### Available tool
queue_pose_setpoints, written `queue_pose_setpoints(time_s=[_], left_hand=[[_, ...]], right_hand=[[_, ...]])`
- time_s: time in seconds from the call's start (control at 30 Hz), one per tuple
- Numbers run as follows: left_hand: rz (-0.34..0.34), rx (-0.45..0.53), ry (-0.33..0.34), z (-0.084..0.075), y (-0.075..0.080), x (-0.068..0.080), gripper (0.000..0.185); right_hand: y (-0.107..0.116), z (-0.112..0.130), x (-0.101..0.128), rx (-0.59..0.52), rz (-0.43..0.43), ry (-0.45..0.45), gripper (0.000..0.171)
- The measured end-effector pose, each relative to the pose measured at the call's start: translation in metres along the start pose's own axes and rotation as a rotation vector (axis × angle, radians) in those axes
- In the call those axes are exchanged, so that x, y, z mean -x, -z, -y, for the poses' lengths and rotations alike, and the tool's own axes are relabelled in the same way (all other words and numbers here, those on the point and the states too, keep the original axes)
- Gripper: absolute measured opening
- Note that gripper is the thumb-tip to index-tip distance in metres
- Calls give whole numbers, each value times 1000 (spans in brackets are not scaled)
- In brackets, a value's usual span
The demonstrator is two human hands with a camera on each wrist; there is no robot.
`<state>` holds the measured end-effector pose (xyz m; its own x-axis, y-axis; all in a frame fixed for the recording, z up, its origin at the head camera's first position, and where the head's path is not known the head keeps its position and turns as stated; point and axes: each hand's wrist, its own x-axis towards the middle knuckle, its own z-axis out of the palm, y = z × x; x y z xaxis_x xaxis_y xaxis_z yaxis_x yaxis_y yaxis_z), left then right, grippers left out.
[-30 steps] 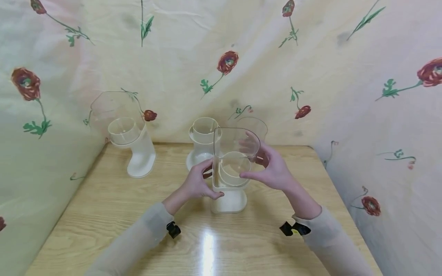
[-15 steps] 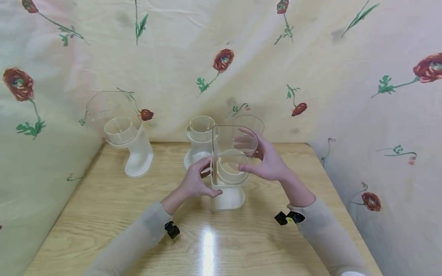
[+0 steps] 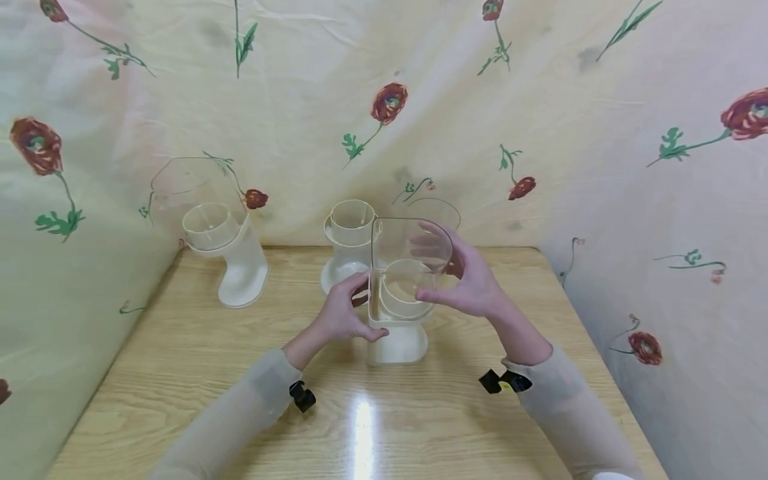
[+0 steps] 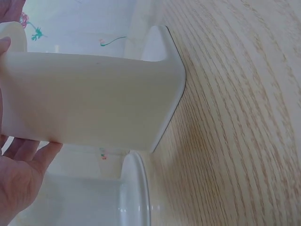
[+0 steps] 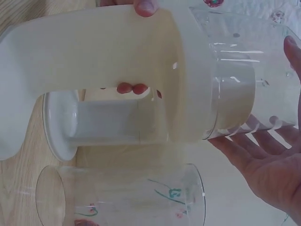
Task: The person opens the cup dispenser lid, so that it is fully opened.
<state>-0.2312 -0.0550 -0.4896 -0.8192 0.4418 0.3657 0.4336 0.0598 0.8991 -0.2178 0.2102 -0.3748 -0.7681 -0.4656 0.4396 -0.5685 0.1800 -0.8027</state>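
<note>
Gripping the white stand [image 3: 399,345] just as half a second ago, the left hand [image 3: 339,313] curls round its column; the right hand [image 3: 468,283], widely curved, clasps the transparent, flat-sided container [image 3: 393,243] atop it. Stand and container are upright on the wooden table [image 3: 240,387].

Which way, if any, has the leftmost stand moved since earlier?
No: the leftmost stand keeps its place against the table's back edge; the head view itself shifted slightly.
</note>
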Motion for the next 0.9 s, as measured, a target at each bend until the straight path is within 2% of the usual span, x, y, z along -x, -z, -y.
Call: queue_pose_setpoints(time_s=[0.23, 0.47, 0.6, 0.73, 0.9], left_hand=[[5, 23, 28, 1, -1, -2, 90], [2, 12, 30, 0, 0, -4, 96], [5, 4, 33, 0, 0, -5, 96], [1, 10, 39, 0, -1, -6, 97], [-8, 25, 49, 0, -3, -7, 98]], right_hand=[[-3, -3, 2, 49, -30, 22, 118], [-1, -3, -6, 59, -53, -66, 107], [2, -5, -9, 42, -38, -72, 108], [7, -8, -10, -70, -17, -21, 107], [15, -7, -14, -208, -11, 47, 92]])
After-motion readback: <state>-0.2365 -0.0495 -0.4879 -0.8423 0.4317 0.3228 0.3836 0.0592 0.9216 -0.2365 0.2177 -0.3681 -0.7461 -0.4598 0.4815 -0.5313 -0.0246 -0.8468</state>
